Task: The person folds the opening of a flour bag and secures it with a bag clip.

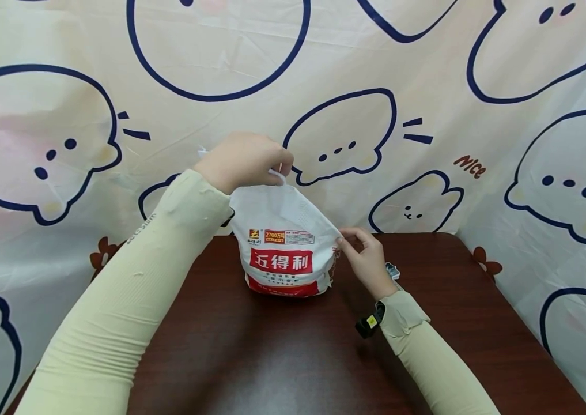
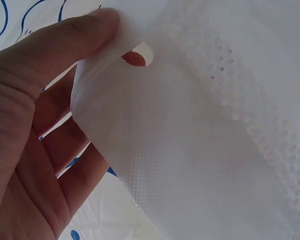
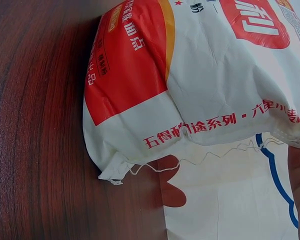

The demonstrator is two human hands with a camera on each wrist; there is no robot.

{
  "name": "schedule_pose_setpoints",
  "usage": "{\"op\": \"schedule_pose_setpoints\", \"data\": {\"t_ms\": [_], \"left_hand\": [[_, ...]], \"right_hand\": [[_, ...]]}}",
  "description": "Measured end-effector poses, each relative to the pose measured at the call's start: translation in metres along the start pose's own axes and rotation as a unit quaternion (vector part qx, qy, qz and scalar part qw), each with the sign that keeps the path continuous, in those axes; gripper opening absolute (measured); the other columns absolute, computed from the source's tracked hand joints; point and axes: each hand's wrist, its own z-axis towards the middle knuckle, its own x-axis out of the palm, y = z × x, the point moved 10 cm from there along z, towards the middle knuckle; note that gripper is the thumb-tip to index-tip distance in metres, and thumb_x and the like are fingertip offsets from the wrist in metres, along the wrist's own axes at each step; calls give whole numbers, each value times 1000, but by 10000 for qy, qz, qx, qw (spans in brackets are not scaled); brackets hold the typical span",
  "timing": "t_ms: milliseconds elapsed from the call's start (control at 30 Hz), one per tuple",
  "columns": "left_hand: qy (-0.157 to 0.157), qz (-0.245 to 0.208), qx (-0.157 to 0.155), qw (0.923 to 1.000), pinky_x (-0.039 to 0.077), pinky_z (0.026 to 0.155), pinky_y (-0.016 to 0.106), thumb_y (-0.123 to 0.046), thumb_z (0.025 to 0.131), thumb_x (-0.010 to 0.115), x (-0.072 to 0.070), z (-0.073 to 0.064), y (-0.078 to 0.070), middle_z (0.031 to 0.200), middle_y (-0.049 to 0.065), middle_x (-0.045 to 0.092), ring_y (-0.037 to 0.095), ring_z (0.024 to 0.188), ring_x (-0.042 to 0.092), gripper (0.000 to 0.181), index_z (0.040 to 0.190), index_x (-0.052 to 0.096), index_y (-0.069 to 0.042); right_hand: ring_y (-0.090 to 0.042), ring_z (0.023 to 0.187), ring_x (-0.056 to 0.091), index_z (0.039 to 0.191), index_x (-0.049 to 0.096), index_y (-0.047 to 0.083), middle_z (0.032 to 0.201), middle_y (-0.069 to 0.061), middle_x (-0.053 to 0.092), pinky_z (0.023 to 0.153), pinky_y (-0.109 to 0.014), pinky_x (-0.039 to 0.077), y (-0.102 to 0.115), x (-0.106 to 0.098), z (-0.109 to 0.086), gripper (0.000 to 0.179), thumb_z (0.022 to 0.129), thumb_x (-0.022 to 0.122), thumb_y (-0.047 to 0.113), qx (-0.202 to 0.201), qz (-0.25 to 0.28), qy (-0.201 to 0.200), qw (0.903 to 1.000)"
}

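Observation:
A white flour bag [image 1: 284, 213] with red printed panels stands on the dark table, its upper part drawn up to a point. My left hand [image 1: 248, 160] pinches its white top corner above the print. In the left wrist view, the thumb [image 2: 85, 35] presses on white perforated material [image 2: 165, 115] beside a small cut-out hole. Lower down on the right, my right hand [image 1: 367, 259] pinches the bag's side corner between thumb and fingers. The right wrist view shows the bag's printed side [image 3: 205, 85] with a loose stitching thread [image 3: 205, 160] along the edge; only part of that hand is visible.
A brown wood-grain table [image 1: 282, 351] lies under the bag. Behind it and on both sides hangs a pale cloth [image 1: 344, 52] with cartoon outlines. A small grey-blue object [image 1: 392, 271] shows beside the right wrist, which wears a black strap [image 1: 370, 321].

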Motion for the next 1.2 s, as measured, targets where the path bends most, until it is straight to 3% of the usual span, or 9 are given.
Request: {"op": "schedule_pose_setpoints", "data": {"t_ms": [233,500,767,1067,1200], "left_hand": [[64,-87,-1,9999,55,82,39,-22,91,78,0,4,-2,94,6,72,24,87,62,13,98,77,-12],[221,-220,-36,9995,56,86,39,-23,91,78,0,12,-1,102,8,73,26,92,64,18,104,78,-10],[269,-296,60,9992,55,82,38,-22,92,77,-2,15,0,97,8,73,26,88,62,16,100,78,-8],[245,-459,243,9983,54,79,36,-17,91,76,-1,14,0,87,6,70,25,85,60,8,94,77,-9],[353,-689,188,9968,56,82,37,-12,90,77,1,11,1,91,8,70,26,88,61,9,97,77,-8]], "right_hand": [[-17,96,63,114,71,3,108,-10,67,81,-29,57,0,-1,0,18,98,69,12,-11,24,20,10000],[-17,94,63,114,71,3,107,-11,67,78,-20,55,0,-2,0,19,98,69,12,-47,8,-34,10000],[-16,94,63,113,71,4,106,-10,67,80,-34,57,-2,-1,-1,18,98,69,12,-9,-8,-49,10000],[-18,95,63,113,71,3,108,-10,67,79,-25,56,-1,0,-1,18,98,69,11,15,22,-65,10000],[-18,96,63,113,71,3,108,-10,67,80,-29,57,-2,0,-1,18,98,69,12,22,-5,-67,10000]]}}
